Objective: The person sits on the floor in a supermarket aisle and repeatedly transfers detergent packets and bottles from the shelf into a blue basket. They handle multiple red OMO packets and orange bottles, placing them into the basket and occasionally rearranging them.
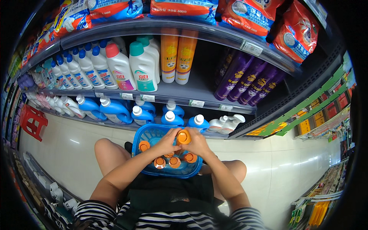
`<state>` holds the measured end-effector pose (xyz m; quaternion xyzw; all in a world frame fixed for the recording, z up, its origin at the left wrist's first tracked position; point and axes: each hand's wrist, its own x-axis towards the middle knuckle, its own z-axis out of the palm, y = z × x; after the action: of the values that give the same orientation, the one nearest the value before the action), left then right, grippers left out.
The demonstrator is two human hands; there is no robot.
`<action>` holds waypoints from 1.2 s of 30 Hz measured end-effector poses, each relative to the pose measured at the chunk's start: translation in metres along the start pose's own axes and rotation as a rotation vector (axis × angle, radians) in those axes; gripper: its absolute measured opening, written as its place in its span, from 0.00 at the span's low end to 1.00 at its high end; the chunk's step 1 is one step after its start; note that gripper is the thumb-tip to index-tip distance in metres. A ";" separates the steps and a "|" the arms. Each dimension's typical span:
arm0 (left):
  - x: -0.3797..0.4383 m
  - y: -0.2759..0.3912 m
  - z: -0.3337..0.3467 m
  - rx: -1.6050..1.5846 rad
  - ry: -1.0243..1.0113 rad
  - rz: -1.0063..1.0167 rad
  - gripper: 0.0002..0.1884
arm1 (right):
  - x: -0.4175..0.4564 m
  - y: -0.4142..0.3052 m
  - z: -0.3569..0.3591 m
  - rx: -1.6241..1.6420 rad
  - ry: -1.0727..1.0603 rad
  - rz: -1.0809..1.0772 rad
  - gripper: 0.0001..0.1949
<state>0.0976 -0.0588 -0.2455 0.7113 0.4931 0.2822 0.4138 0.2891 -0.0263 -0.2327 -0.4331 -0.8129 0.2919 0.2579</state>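
My left hand [166,143] and my right hand [197,141] are closed around one orange-capped spray can [183,137] from its two sides. It is seen from above, so its cap hides most of the body. Below my hands is a blue plastic basket [172,173] between my knees. Inside it stand several more containers with orange caps, among them one at the left [144,146], one at the front [174,162] and one at the right [190,157]. My forearms and hands cover part of the basket.
Ahead, a shelf [201,86] holds two orange spray cans [185,57], purple spray cans [235,77] and white bottles [143,69]. Blue detergent jugs [115,110] line the lower shelf; washing powder bags [184,10] sit above. A red plastic stool [33,122] stands left.
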 end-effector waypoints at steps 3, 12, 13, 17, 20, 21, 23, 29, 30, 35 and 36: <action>0.006 0.037 -0.027 -0.032 0.055 0.005 0.46 | 0.025 -0.053 -0.058 -0.016 0.061 -0.044 0.37; 0.060 0.156 -0.105 0.093 0.419 0.321 0.47 | 0.090 -0.144 -0.171 0.011 0.409 -0.348 0.38; 0.068 0.166 -0.110 0.104 0.455 0.335 0.47 | 0.096 -0.146 -0.178 0.059 0.418 -0.332 0.38; 0.097 0.176 -0.123 0.158 0.530 0.410 0.46 | 0.116 -0.143 -0.190 0.044 0.463 -0.336 0.38; 0.116 0.165 -0.121 0.128 0.545 0.397 0.46 | 0.127 -0.126 -0.184 0.051 0.495 -0.351 0.38; 0.120 0.162 -0.120 0.123 0.541 0.379 0.46 | 0.130 -0.121 -0.181 0.061 0.503 -0.351 0.38; 0.129 0.156 -0.117 0.114 0.535 0.345 0.45 | 0.134 -0.113 -0.177 0.079 0.518 -0.351 0.38; 0.151 0.145 -0.117 0.046 0.534 0.329 0.43 | 0.151 -0.094 -0.172 0.074 0.556 -0.367 0.37; 0.154 0.144 -0.117 0.050 0.527 0.325 0.43 | 0.154 -0.092 -0.173 0.065 0.563 -0.368 0.37; 0.171 0.136 -0.122 0.119 0.514 0.260 0.43 | 0.173 -0.080 -0.173 0.108 0.579 -0.407 0.35; 0.175 0.137 -0.122 0.131 0.518 0.241 0.44 | 0.177 -0.076 -0.174 0.118 0.577 -0.402 0.35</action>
<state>0.1245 0.1193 -0.0672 0.6942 0.5116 0.4690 0.1907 0.2769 0.1344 -0.0288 -0.3134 -0.7572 0.1475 0.5538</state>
